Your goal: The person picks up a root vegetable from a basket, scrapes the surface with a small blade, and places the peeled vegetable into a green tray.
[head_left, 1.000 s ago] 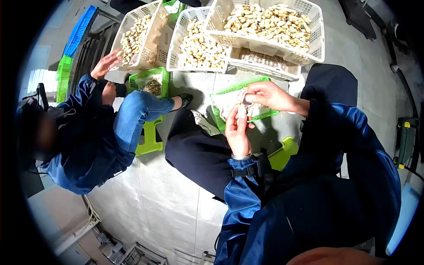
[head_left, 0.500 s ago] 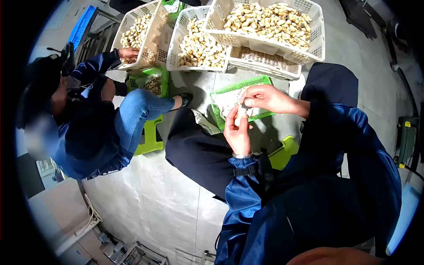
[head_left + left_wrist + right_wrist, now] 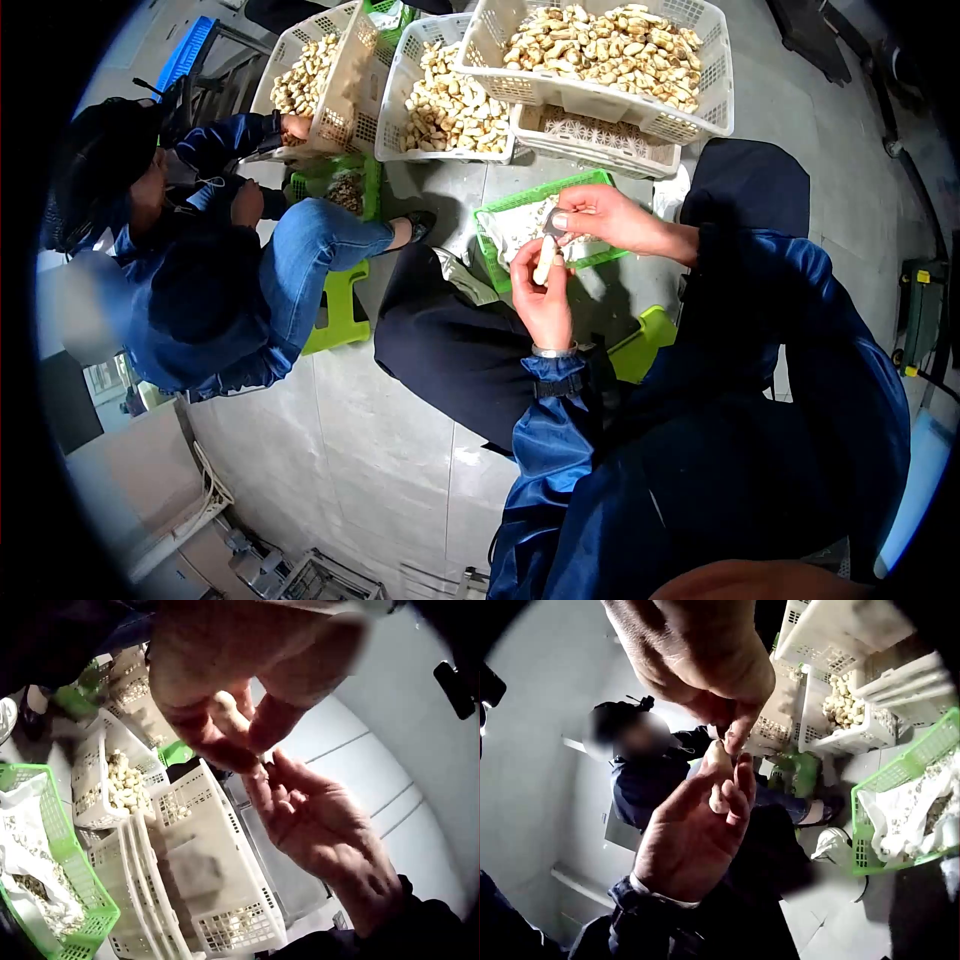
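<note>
A pale, stubby mushroom [image 3: 545, 263] is pinched upright in my left hand [image 3: 545, 312], between thumb and fingers. My right hand [image 3: 612, 220] pinches a small dark blade [image 3: 553, 224] right at the mushroom's top end. In the right wrist view the mushroom [image 3: 718, 759] lies along the left fingers, its upper end under the right fingertips. The left wrist view shows its rounded end [image 3: 225, 706] sticking out between the left fingers. Beneath both hands stands a green basket [image 3: 487, 255], lined with a white bag holding small trimmings.
White crates heaped with mushrooms [image 3: 455, 105] stand in front, with a stacked crate [image 3: 600, 97] at the right. To the left sits another person [image 3: 215, 290], one hand in a crate [image 3: 345, 75], beside a second green basket [image 3: 373, 190]. A green stool [image 3: 643, 345] is beneath me.
The mushroom now shows more fully between my left fingers, with the blade at its top. The other person has leaned in and put a hand into the left crate.
</note>
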Demonstrator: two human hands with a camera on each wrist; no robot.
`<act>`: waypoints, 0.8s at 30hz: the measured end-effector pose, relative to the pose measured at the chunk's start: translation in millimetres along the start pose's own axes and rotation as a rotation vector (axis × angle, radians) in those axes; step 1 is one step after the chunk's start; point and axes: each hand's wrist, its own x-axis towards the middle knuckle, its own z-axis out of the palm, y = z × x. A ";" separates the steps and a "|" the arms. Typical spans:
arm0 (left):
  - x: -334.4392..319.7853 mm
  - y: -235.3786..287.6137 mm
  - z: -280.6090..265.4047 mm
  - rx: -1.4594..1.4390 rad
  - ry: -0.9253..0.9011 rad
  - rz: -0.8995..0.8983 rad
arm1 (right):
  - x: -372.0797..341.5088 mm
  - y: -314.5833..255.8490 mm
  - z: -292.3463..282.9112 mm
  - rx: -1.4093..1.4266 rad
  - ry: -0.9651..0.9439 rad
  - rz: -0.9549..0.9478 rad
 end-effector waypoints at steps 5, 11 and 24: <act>-3.2 5.1 1.2 -0.167 -0.042 -0.255 | 0.8 10.0 1.4 -0.030 -0.009 -0.070; -2.6 -6.6 -5.9 -0.098 0.014 -0.162 | -3.9 -4.1 0.8 -0.389 -0.059 -0.319; -0.9 -3.9 -0.5 -0.031 0.082 -0.143 | -1.5 -2.6 -3.8 -0.277 -0.068 -0.087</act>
